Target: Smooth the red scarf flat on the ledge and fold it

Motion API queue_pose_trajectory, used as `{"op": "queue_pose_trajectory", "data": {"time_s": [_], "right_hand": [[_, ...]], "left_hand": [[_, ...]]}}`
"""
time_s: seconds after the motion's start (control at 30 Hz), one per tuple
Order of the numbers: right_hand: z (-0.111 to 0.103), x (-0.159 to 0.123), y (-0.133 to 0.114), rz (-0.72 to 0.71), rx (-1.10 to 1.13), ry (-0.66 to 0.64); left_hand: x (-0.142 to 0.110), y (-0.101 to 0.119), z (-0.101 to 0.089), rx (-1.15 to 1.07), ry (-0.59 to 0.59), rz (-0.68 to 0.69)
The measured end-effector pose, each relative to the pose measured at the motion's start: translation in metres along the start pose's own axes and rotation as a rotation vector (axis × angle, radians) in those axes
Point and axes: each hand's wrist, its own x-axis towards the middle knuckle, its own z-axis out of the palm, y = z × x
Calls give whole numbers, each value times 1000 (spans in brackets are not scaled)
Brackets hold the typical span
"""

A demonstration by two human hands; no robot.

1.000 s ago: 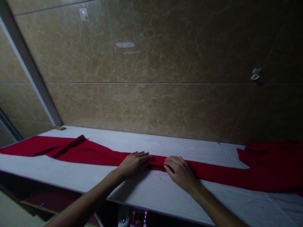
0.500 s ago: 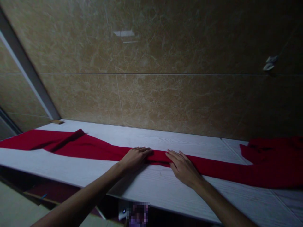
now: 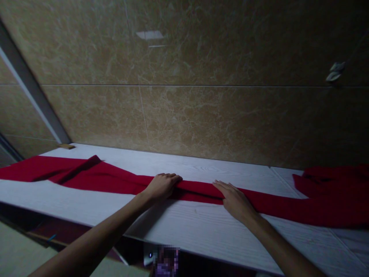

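A long strip of red cloth (image 3: 198, 192) lies lengthwise along a white wood-grain counter (image 3: 184, 227), narrow and folded in the middle. My left hand (image 3: 163, 185) is over its middle with fingers curled down around the fabric. To the right, my right hand (image 3: 235, 198) rests on the same strip, fingers stretched out and lying flat. A loose lengthwise crease shows in the cloth between both hands. At the left the fabric widens and has a raised diagonal fold. At the right it runs into a bunched heap.
A tan marbled tile wall (image 3: 184, 115) rises behind the counter. A small wooden piece (image 3: 67, 146) sits at the back left corner, beside a grey metal post (image 3: 43, 100). Below the front edge are dark open shelves (image 3: 57, 229) and a pixelated screen-like item (image 3: 167, 261).
My right hand has slid right along the cloth and flattened. My left hand has shifted slightly left, its fingers now more curled. The gap between them is wider; the view has tilted a little.
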Motion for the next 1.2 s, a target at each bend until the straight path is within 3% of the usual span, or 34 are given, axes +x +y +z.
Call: {"op": "queue_pose_trajectory", "data": {"time_s": [0.33, 0.47, 0.83, 1.2], "right_hand": [[-13, -7, 31, 18, 54, 48], [-17, -11, 41, -4, 56, 41], [-2, -22, 75, -87, 64, -19], [-6, -28, 84, -87, 41, -29]], "left_hand": [[8, -13, 1, -15, 30, -42], [5, -14, 3, -34, 49, 26], [-20, -30, 33, -166, -25, 131], [-27, -32, 34, -151, -48, 164]]}}
